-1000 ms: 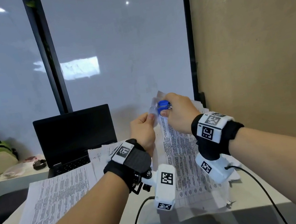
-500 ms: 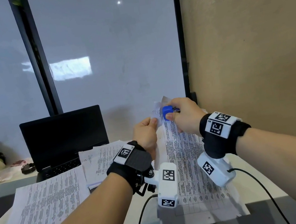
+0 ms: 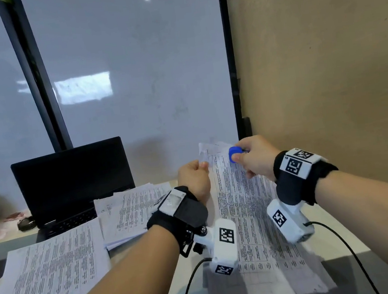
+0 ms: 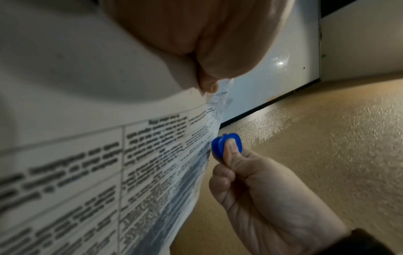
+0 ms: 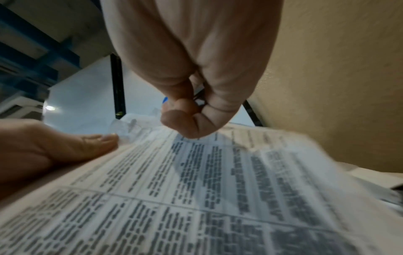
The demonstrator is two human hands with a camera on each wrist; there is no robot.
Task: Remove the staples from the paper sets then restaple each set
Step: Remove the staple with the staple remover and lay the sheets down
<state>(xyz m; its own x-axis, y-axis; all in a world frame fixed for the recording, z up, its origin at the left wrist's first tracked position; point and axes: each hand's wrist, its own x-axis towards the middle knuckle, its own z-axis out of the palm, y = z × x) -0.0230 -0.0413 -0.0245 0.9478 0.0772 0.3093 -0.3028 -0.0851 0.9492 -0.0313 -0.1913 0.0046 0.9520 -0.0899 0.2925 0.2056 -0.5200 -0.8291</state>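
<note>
Frosted glass panels and a tan textured wall back a pale desk strewn with printed sheets. The landmark is the paper set being worked: its near end rests on the desk, while its far corner is lifted clear, so its long axis runs from the person away toward the glass, tilting upward at the far end.

The left hand pinches the crumpled far-left corner of that set between thumb and curled fingers. The right hand is just to the right of that corner, thumb and forefinger pressed together on a small blue staple remover, the other fingers curled in. In the left wrist view the blue staple remover sits just beside the set's edge, below the pinched corner, apparently apart from the paper. Its working end appears to point left, toward that corner; its claws are hidden, and no staple can be made out.

Judgement: the right hand is the nearer to the stapled corner and lies to its right, so the coming move runs leftward, across the set's long axis. The step in hand is staple removal; restapling is not begun.

Left of the set lie a second stack, a loose sheet and an open laptop.
</note>
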